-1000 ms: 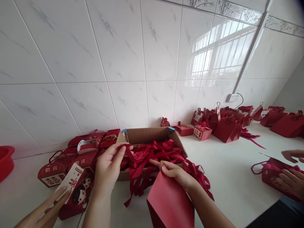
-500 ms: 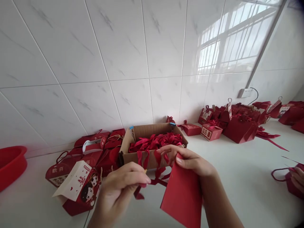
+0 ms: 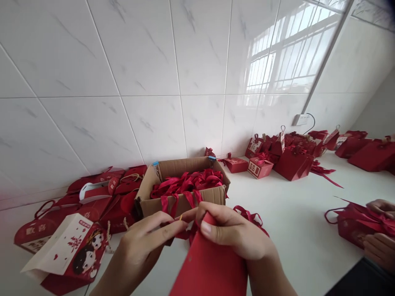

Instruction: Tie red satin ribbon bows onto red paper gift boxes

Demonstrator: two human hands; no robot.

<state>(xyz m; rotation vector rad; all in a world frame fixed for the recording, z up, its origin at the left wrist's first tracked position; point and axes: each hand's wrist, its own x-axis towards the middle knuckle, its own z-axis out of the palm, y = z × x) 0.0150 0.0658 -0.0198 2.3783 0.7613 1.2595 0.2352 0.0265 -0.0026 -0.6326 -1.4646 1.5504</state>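
My right hand [image 3: 236,234] grips the top edge of a flat red paper bag [image 3: 212,269] low in the middle of the view. My left hand [image 3: 145,242] is closed in a pinch on the end of a red ribbon [image 3: 185,234], right beside the bag's top edge and my right thumb. Just behind both hands stands an open cardboard box [image 3: 185,200] full of red ribbons [image 3: 188,183], some hanging over its front wall.
A white and red gift box with a cartoon couple [image 3: 69,255] lies at the lower left among flat red bags [image 3: 101,197]. More red gift boxes [image 3: 286,158] line the tiled wall at right. Another person's hands [image 3: 379,242] hold a red bag [image 3: 352,226] at the right edge.
My left hand pulled a ribbon out of the box and brought it to the bag's top edge, meeting my right hand. The view shifted, and the red basin at far left left the frame.
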